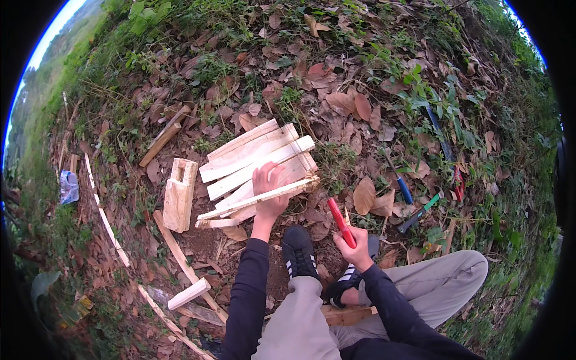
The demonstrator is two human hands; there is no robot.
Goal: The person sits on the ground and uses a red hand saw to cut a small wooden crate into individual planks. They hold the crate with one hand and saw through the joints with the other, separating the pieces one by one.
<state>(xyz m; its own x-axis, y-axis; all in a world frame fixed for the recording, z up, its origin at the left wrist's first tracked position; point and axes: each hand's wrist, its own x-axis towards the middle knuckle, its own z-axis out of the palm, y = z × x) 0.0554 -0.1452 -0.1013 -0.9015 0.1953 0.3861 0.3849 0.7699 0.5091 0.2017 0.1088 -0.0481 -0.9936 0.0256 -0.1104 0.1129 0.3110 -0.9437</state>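
Note:
A panel of pale wooden slats (243, 157) lies ahead of my feet, with a narrow wooden strip (231, 209) along its near side. My left hand (270, 186) is closed around this near part, its fingers reaching over the slats and the strip crossing the hand. Right of the panel, my right hand (355, 246) grips a red-handled tool (340, 221), held raised and apart from the wood. The tool's working end is not clear, so I cannot tell its kind.
A notched wood block (179, 195) stands left of the panel. Long wood strips (174, 249) and a short offcut (189, 293) lie at lower left. To the right are a blue-handled tool (404, 191), a green-and-black tool (421, 213) and a saw-like tool (445, 147) among leaves.

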